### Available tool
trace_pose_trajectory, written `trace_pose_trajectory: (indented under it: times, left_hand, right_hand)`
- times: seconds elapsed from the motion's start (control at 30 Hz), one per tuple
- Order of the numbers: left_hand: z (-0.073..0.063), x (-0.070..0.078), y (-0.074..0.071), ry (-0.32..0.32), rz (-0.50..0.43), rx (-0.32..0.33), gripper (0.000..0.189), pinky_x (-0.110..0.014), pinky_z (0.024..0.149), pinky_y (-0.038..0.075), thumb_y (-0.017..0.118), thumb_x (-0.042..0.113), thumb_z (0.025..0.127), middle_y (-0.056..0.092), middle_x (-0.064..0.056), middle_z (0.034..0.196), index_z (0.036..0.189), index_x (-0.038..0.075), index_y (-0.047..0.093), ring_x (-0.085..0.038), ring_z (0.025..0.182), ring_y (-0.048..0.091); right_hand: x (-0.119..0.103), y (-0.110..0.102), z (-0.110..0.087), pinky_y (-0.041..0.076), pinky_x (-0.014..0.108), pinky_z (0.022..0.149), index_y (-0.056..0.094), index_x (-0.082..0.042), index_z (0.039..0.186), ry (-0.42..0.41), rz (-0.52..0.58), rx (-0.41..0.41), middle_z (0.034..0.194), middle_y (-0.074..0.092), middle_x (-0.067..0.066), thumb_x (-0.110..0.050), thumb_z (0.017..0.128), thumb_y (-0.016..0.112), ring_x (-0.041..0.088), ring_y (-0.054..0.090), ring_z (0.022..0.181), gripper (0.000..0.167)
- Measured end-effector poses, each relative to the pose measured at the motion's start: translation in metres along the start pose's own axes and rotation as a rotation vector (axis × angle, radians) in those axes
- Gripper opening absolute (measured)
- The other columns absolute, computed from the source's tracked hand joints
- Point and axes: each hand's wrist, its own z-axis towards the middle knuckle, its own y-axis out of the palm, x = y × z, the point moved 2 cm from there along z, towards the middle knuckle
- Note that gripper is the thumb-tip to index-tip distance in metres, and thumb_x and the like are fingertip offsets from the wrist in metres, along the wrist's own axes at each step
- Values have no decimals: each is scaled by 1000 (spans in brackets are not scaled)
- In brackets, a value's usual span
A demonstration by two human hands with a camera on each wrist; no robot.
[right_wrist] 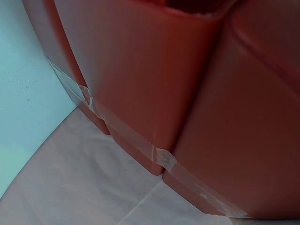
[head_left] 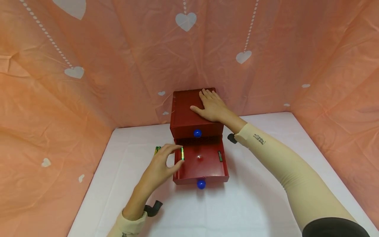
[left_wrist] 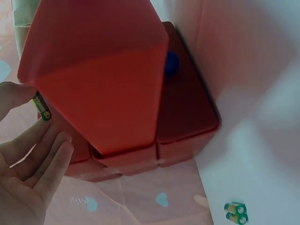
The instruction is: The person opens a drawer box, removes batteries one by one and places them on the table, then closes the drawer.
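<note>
My left hand (head_left: 160,164) is above the left edge of a pulled-out red drawer (head_left: 201,169), pinching a small green and gold battery (head_left: 182,153) between thumb and fingertip. In the left wrist view the battery (left_wrist: 42,107) shows at the fingertips beside the red wall. A second battery (head_left: 220,156) lies inside the drawer along its right wall. My right hand (head_left: 212,107) rests flat, fingers spread, on top of the red drawer box (head_left: 185,108). Blue knobs sit on the upper front (head_left: 197,133) and on the open drawer's front.
More green batteries (left_wrist: 236,212) lie together on the white table (head_left: 133,184), left of the box. Clear tape (right_wrist: 126,131) runs along the box's side. A pink curtain (head_left: 133,65) with hearts stands close behind the box and at both sides.
</note>
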Motion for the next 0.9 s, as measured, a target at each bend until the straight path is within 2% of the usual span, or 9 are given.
trace_pose_trajectory:
  times: [0.23,0.6,0.9]
  left_hand:
    - [-5,-11,-7,17,-8,22,50,-53,102,56,86,9,91,67,-6,134,138,6,67,-28,118,62]
    - [-15,-31,-18,39,18,24,50,-52,101,56,87,4,89,69,-7,132,136,6,69,-28,116,64]
    - [-22,-51,-24,-15,52,8,50,-52,102,55,87,4,89,69,-7,132,136,7,69,-29,118,65]
  right_hand:
    - [-1,-1,-1,-3,45,134,17,1,170,-4,8,-1,178,10,20,-64,110,40,35,6,166,91]
    - [1,0,0,-2,45,134,18,1,169,-8,17,8,178,12,21,-63,110,40,36,8,166,91]
    - [1,-1,1,-2,46,134,18,3,169,-13,10,3,178,11,22,-63,110,41,37,7,166,91]
